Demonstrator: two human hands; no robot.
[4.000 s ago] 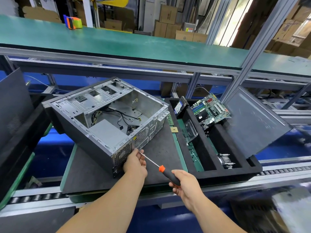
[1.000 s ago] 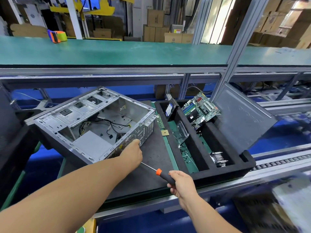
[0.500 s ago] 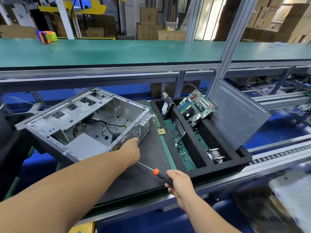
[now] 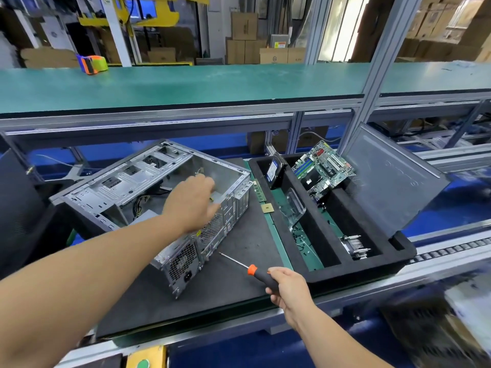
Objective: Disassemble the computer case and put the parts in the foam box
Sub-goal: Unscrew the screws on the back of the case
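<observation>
We are losing sight of the left hand's (image 4: 191,201) fingertips, which are dipping inside the computer case (image 4: 148,197), so we cannot tell whether they are holding anything. Our forearm is covering the case's near wall. At the near right, things are blurring beyond recognition. The dark panel (image 4: 18,213) at left is running off the edge.

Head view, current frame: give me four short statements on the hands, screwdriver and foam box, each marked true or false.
1. The right hand grips the screwdriver. True.
2. The left hand rests on the foam box. False: it reaches over the open computer case.
3. The motherboard leans in the foam box. True.
4. The screwdriver tip sits in a case screw. False: it points at the case, clear of it.
</observation>
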